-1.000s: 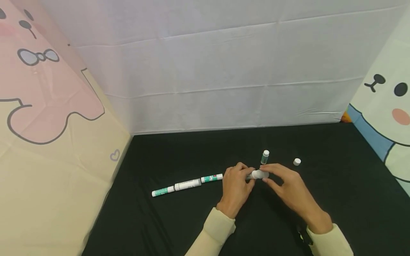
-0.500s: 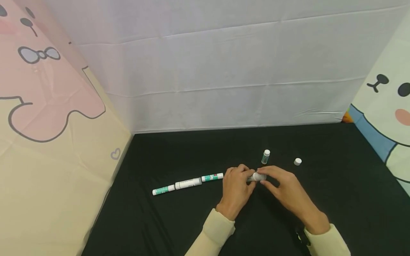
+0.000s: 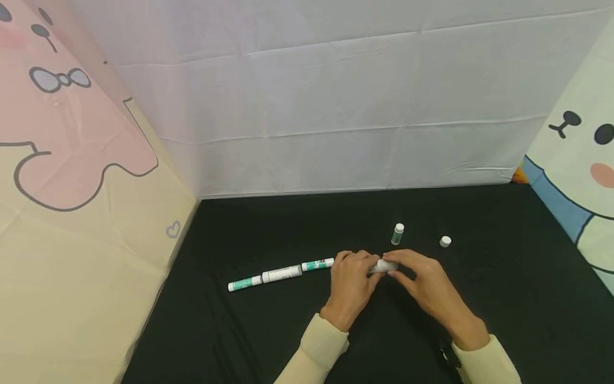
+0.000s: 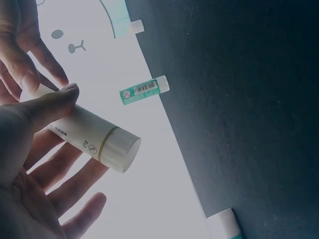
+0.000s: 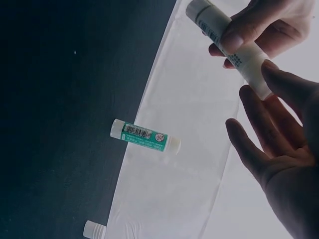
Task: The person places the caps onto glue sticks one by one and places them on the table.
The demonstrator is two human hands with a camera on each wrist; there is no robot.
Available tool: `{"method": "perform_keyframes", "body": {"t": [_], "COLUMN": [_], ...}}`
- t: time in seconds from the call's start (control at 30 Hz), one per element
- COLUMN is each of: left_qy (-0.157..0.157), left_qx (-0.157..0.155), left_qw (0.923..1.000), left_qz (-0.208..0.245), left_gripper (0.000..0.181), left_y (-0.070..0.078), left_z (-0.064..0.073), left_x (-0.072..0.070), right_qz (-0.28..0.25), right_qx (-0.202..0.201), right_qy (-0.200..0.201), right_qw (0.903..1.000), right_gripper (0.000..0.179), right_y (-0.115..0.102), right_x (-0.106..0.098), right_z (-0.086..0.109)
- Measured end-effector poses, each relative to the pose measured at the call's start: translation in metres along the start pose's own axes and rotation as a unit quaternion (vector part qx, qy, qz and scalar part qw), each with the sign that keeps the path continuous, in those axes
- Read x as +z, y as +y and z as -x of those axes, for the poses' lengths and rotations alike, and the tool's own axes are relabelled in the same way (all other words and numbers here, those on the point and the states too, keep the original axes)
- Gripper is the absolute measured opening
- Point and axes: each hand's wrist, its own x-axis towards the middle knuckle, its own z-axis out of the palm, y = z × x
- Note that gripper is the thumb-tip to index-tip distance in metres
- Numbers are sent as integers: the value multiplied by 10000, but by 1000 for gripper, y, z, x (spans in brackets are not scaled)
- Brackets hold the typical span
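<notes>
A white glue stick (image 3: 387, 266) lies roughly level between both hands. My left hand (image 3: 349, 285) grips its body between thumb and fingers, the banded end pointing away from the right hand in the left wrist view. At the other, white end, my right hand (image 3: 427, 282) pinches with thumb and fingertips. Behind the hands a small green glue stick (image 5: 144, 137) stands upright, its narrower white top showing. To its right sits a loose white ribbed cap (image 5: 94, 230). Whether the held stick's end is a cap or bare glue is unclear.
Left of the hands, a green-and-white stick (image 3: 244, 284), a larger white stick (image 3: 282, 274) and another green-and-white stick (image 3: 317, 264) lie end to end in a slanting row on the black cloth (image 3: 268, 229). A white curtain (image 3: 307, 106) rises behind.
My right hand has moved slightly left, closer to the left hand, along with the white end it pinches. The standing stick, loose cap and row of sticks stay put.
</notes>
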Motion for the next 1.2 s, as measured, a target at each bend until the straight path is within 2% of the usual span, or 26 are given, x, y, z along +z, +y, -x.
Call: {"method": "perform_keyframes", "body": {"t": [0.2,0.5,0.63,0.77,0.8,1.0,1.2], "left_qy": [141,129,158,217,236,354,477], "left_qx": [19,84,131,194,213,365,512], "left_qw": [9998,9984,9976,9966,9963,9944,9932], "left_qz": [-172,-542,-667,-775,-803,-924,-934], "left_gripper": [25,23,22,21,21,21,24], "left_y": [0,0,0,-1,-1,-3,-7], "left_z": [1,4,5,5,5,6,6], "left_x": [-4,-7,-8,-9,-10,-11,-11], "right_qz": [-112,-115,-229,-296,-292,-128,-153], "right_qx": [-84,-309,-508,-816,-903,-1429,-1545], "right_qy": [94,191,195,293,332,585,562], "right_qw": [9999,9993,9983,9958,9949,9879,9863], "right_gripper": [52,50,23,47,48,45,46], "right_y": [0,0,2,4,5,8,5], "right_x": [3,8,8,10,10,14,13], "right_z": [0,3,4,4,4,1,-1]}}
